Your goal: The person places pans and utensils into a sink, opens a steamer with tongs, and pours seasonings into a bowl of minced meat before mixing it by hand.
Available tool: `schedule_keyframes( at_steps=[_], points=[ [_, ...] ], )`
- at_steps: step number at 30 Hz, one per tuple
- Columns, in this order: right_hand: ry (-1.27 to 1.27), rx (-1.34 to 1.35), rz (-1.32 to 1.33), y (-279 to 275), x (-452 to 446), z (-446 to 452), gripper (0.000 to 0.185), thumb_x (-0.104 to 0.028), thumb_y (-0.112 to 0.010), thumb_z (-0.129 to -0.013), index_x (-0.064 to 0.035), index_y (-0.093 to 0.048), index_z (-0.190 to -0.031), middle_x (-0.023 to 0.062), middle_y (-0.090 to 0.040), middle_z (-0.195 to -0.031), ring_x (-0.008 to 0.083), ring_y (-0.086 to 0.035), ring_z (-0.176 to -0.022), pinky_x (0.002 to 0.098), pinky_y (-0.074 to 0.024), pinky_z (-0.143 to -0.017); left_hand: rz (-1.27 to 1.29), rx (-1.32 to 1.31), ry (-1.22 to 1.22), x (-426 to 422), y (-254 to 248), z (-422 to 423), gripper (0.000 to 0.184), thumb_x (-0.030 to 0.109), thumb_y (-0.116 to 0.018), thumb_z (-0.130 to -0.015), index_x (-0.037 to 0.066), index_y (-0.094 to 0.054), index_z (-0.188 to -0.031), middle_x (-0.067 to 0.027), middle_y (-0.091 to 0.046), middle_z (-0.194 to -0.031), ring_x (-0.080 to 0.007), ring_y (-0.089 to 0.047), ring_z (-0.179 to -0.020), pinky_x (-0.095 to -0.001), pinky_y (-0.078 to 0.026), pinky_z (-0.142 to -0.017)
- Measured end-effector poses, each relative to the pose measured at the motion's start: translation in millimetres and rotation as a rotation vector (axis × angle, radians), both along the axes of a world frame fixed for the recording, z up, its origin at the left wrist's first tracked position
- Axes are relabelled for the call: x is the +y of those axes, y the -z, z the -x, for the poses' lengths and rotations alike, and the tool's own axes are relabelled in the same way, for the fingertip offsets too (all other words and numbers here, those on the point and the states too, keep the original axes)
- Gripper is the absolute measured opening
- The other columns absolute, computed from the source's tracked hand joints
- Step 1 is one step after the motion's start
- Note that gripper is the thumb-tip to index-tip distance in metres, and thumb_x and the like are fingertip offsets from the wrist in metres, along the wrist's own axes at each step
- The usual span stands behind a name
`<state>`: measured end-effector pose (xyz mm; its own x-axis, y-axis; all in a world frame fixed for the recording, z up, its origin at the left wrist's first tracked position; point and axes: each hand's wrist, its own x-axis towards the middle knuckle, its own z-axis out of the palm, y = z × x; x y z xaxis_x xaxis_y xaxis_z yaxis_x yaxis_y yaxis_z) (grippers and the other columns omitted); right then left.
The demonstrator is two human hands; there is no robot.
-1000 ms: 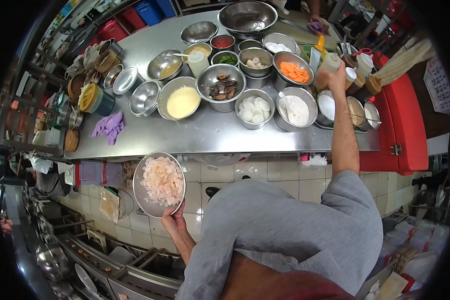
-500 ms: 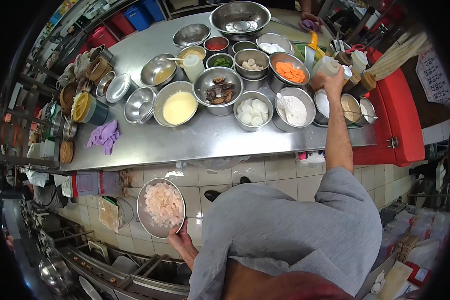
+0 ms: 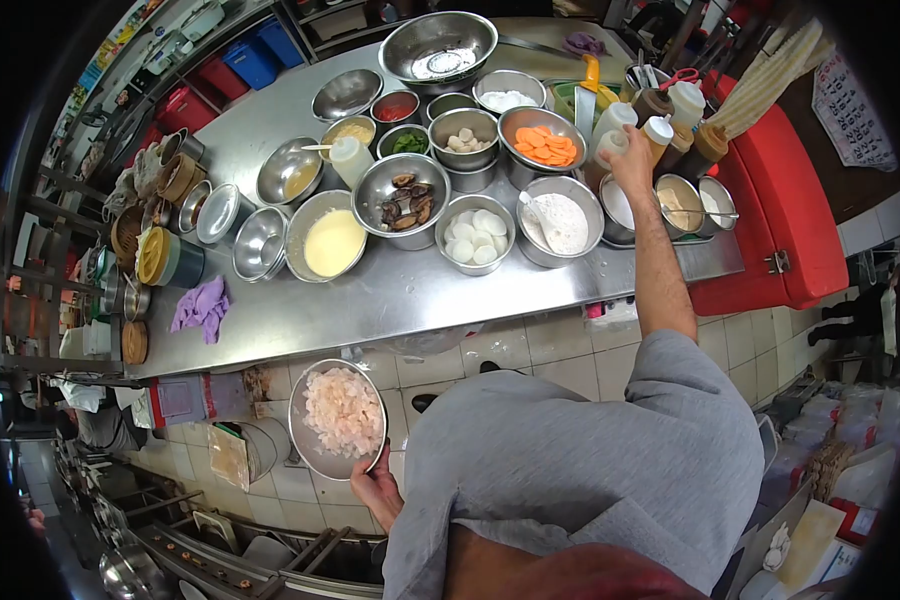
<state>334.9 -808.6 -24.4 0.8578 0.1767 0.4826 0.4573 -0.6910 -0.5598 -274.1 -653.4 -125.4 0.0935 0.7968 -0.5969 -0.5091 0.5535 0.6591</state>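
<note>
A: Biggest first, what is filling the view?
B: Steel table (image 3: pixel 400 320) running across the front, prep bowls (image 3: pixel 373 203) crowding it, red box (image 3: pixel 760 235) standing at its right end

A: And below?
B: Held bowl (image 3: pixel 315 453) hanging clear of the table's near edge, over the tiled floor (image 3: pixel 500 350), pale pieces (image 3: pixel 342 412) heaping inside; left hand (image 3: pixel 376 488) pinching its lower right rim

A: Other hand?
B: Right hand (image 3: pixel 630 163) reaching over the table, fingers curling against a squeeze bottle (image 3: pixel 607 150) standing just left of the palm, its long axis running roughly upright; force of squeeze, cannot tell

A: Which hand is lying nearer that bottle?
B: Right, touching it; left is staying well apart, down at the held bowl

A: What is differing from the earlier frame?
B: Two pale bottles are showing distinctly by the right hand now, the rear bottle (image 3: pixel 614 116) standing just behind the gripped one; another person's hand is no longer showing at the purple cloth (image 3: pixel 584 43); left hand is keeping its rim hold
</note>
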Motion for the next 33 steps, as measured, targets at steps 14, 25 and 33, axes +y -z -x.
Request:
schedule_keyframes(
  at_steps=[14,25,33],
  points=[
    [0.020,-0.056,0.250,-40.9,-96.1,-80.8,0.072,-0.007,-0.070,-0.056,0.0024,-0.043,-0.122,0.0220,-0.053,-0.116,0.0320,-0.052,-0.107,0.0363,-0.0388,-0.092,0.006,0.093,-0.136,-25.0,-17.4,2.2,0.041,-0.007,-0.047,-0.060,-0.018,-0.045,-0.099,-0.0256,-0.047,-0.112,-0.0400,-0.055,-0.094,-0.0513,-0.051,-0.082],
    [0.049,0.076,0.188,-36.5,-89.6,-67.5,0.060,-0.017,-0.070,-0.061,-0.0057,-0.043,-0.113,0.0201,-0.056,-0.108,0.0358,-0.054,-0.100,0.0403,-0.0413,-0.084,0.002,-0.026,-0.115,-34.4,6.6,-2.0,0.053,-0.008,-0.045,-0.059,-0.016,-0.039,-0.111,-0.0268,-0.045,-0.117,-0.0438,-0.051,-0.103,-0.0580,-0.049,-0.081],
    [-0.073,-0.306,0.132,-86.4,-129.1,-68.3,0.060,-0.030,-0.076,-0.061,0.0019,-0.051,-0.106,0.0168,-0.057,-0.101,0.0297,-0.057,-0.090,0.0385,-0.0464,-0.082,0.046,0.041,-0.070,-39.6,-5.8,-10.8,0.055,-0.002,-0.050,-0.061,-0.016,-0.040,-0.113,-0.0246,-0.052,-0.109,-0.0384,-0.059,-0.091,-0.0504,-0.056,-0.069]
  ],
)
